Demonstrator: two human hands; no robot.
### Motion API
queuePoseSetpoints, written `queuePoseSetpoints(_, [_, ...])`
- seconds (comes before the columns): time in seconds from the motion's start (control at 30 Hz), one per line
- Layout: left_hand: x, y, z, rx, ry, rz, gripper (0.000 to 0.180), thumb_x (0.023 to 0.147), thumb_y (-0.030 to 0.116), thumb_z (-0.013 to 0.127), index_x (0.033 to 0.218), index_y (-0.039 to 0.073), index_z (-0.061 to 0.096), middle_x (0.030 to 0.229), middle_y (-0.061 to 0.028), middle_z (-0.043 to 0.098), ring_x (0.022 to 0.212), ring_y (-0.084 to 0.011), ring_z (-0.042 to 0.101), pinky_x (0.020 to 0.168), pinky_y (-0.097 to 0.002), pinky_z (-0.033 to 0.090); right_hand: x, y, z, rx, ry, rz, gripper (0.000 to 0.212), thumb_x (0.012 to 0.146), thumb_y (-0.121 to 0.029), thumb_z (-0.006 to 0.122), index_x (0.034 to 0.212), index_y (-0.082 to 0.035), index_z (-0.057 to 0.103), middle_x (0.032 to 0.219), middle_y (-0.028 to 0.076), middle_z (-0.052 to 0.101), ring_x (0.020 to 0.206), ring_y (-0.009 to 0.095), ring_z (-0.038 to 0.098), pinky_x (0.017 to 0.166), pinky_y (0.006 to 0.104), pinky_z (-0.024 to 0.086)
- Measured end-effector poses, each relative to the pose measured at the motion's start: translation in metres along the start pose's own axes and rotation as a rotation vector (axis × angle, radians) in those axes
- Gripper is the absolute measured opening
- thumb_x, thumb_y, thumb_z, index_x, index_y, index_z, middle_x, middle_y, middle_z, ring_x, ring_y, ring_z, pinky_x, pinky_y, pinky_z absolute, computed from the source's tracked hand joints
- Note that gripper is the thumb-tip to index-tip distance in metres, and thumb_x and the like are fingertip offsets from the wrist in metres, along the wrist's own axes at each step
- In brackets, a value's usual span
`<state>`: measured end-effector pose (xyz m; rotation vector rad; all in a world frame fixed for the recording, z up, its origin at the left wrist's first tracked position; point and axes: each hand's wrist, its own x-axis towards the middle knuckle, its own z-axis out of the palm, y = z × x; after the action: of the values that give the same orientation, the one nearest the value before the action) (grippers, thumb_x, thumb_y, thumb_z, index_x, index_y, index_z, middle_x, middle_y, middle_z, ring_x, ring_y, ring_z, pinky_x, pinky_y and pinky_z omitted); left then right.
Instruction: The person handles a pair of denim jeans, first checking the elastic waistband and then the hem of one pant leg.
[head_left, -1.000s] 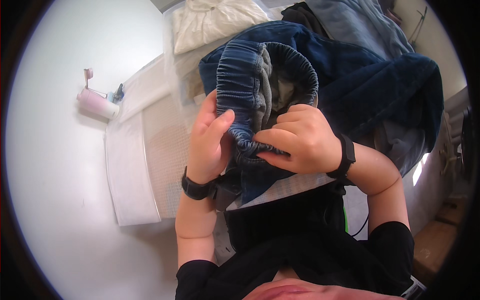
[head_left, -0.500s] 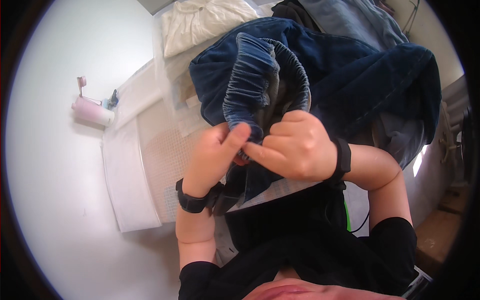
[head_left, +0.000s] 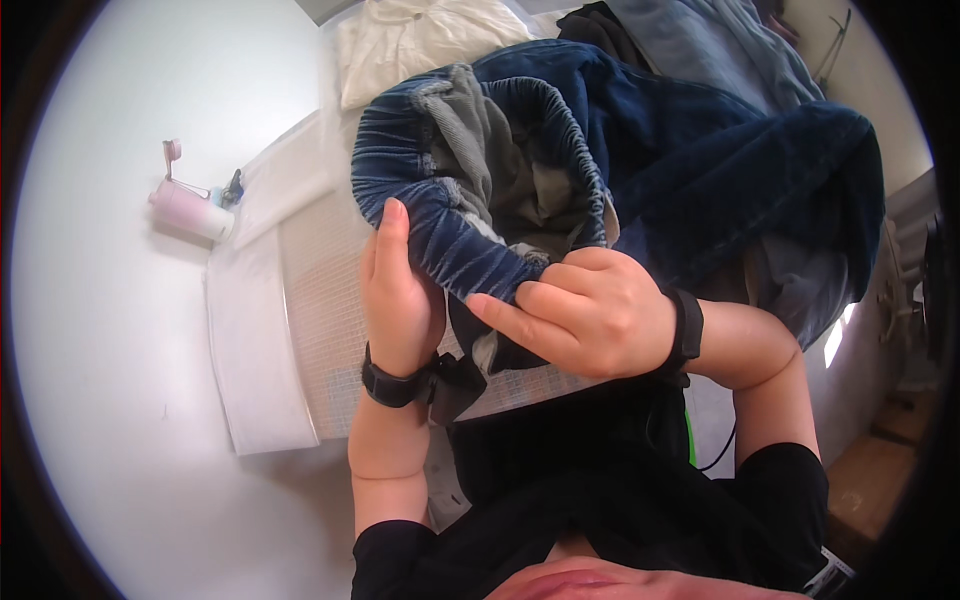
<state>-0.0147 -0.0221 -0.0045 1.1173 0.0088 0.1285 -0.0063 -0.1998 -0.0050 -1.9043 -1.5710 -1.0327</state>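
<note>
Right hand (head_left: 602, 315) pinches the near edge of a gathered denim waistband (head_left: 435, 222).
The left hand (head_left: 400, 310) rests against its left side, its grip unclear; the jeans (head_left: 740, 190) spread rightward over the table (head_left: 325, 320). Handling the band evenly, without twisting, would probably serve best. No writing on them is legible.

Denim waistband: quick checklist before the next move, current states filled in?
1. Right hand gripping the elastic waistband: ok, at the near edge.
2. Left hand grip secure: cannot tell; thumb shows at the outer side, fingers partly hidden.
3. Opening unobstructed: ok, grey inside visible.
4. Waistband smooth: not ok, gathered and wrinkled.
5. White garment clear of both hands: ok, beyond them.
</note>
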Motion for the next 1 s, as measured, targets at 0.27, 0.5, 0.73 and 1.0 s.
queuePoseSetpoints(0.27, [0.007,-0.003,0.002,-0.156,0.000,-0.054,0.038,0.093,0.032,0.037,0.102,-0.002,0.052,0.095,-0.0075,0.059,0.086,-0.0161,0.058,0.077,-0.0293,0.045,-0.002,0.003,0.005,0.102,-0.132,0.009,0.039,0.064,-0.010,0.055,0.101,0.001,0.059,0.064,0.000,0.041,0.058,0.012,0.048,0.051,0.0230,0.038])
queuePoseSetpoints(0.5, [0.006,-0.007,0.004,-0.049,-0.066,-0.026,0.024,0.092,0.020,0.044,0.102,0.000,0.052,0.092,-0.0047,0.058,0.078,-0.0111,0.056,0.070,-0.0236,0.046,-0.005,0.001,0.009,0.124,-0.236,-0.006,0.045,0.063,-0.009,0.055,0.106,0.003,0.057,0.075,0.002,0.048,0.064,0.013,0.051,0.060,0.0243,0.040])
queuePoseSetpoints(0.73, [0.008,-0.011,0.001,0.039,-0.026,0.052,0.024,0.090,0.018,0.048,0.106,0.000,0.050,0.092,-0.0042,0.057,0.079,-0.0106,0.055,0.070,-0.0237,0.047,-0.002,0.004,0.005,0.125,-0.202,0.028,0.038,0.066,-0.010,0.055,0.103,-0.001,0.058,0.073,0.002,0.047,0.063,0.015,0.050,0.059,0.0251,0.040])
queuePoseSetpoints(1.0, [0.012,-0.011,0.002,-0.044,0.015,0.133,0.032,0.092,0.025,0.043,0.114,0.003,0.045,0.099,-0.0063,0.057,0.085,-0.0149,0.057,0.075,-0.0278,0.048,0.005,0.025,-0.016,0.119,0.165,0.248,0.028,0.064,-0.003,0.067,0.092,-0.003,0.063,0.082,0.006,0.053,0.070,0.021,0.052,0.061,0.0286,0.040])
